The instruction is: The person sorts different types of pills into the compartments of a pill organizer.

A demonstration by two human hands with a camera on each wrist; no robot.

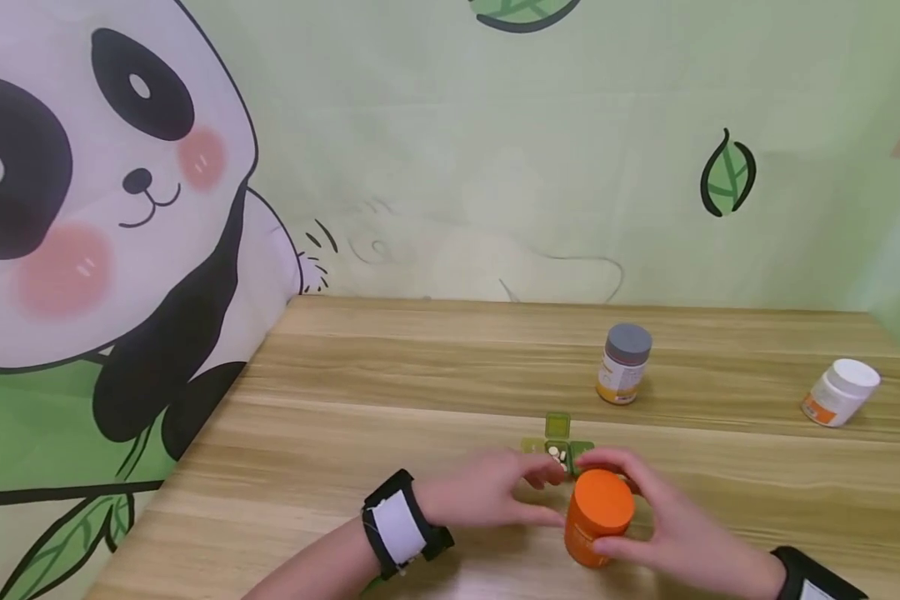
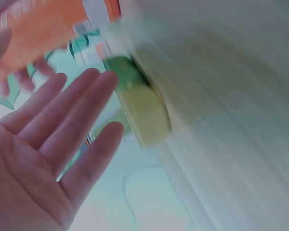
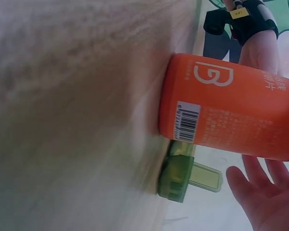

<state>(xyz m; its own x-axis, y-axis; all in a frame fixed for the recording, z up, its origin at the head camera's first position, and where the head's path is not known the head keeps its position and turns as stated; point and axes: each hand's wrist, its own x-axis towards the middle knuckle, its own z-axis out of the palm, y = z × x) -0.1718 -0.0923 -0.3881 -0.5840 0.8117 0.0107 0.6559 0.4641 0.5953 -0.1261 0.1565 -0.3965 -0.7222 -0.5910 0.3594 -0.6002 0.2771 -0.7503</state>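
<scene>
Orange bottle (image 1: 596,533): upright at the near part of the table (image 1: 390,375), its orange lid uppermost, between the two hands; a barcode and pale print show on its side.
Right hand (image 1: 678,521): grasping the orange bottle, thumb against the near side, other fingers curving round the far side.
Left hand (image 1: 487,492): fingers loose and extended, holding nothing, palm turned toward the orange bottle, thumb tip close by it; whether they touch is unclear.
Green pill box (image 1: 558,427): just beyond the left fingertips and the orange bottle, lids spread open, white tablets (image 1: 553,452) in one compartment.
Grey-lidded bottle (image 1: 622,367): standing farther back on the table.
White bottle (image 1: 840,393): well off to the right.
Wrist straps (image 1: 403,523): black, one on each arm.
Backdrop (image 1: 435,142): pale green, with a large smiling panda at left and drawn leaves.
</scene>
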